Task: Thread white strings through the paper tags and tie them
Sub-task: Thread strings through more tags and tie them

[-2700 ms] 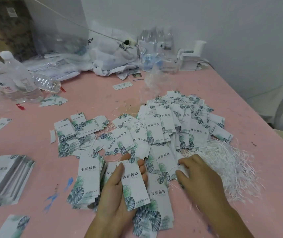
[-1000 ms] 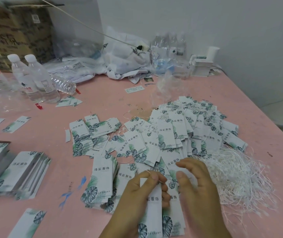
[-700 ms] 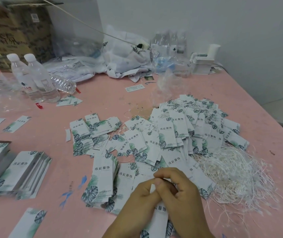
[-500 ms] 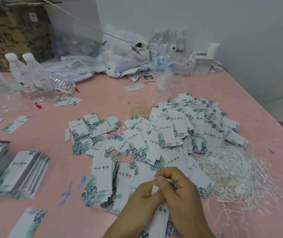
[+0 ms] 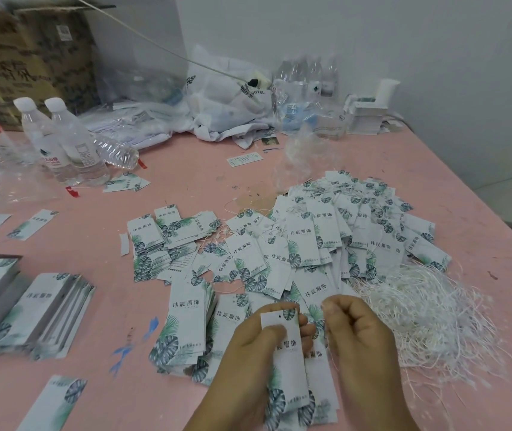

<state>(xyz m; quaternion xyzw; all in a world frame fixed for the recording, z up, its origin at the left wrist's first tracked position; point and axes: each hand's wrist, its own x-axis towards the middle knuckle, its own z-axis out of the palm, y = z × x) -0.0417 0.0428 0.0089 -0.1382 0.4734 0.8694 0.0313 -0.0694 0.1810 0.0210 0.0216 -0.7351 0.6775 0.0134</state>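
Paper tag [image 5: 285, 353] gripped upright by left hand [image 5: 248, 362]; right hand [image 5: 360, 340] fingers pinch a white string [image 5: 329, 353].

Pink table [image 5: 186, 169] w/ stains fills most of view, plain white wall [image 5: 372, 42] behind & to right, cardboard box [image 5: 24, 57] at back-left corner, even light.

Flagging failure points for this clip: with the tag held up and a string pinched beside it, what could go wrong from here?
1. The punched hole is small and the left hand thumb lies just below it on the held tag; the string pinched by the right hand may miss.
2. The string pile is tangled, so extra strands could drag along.
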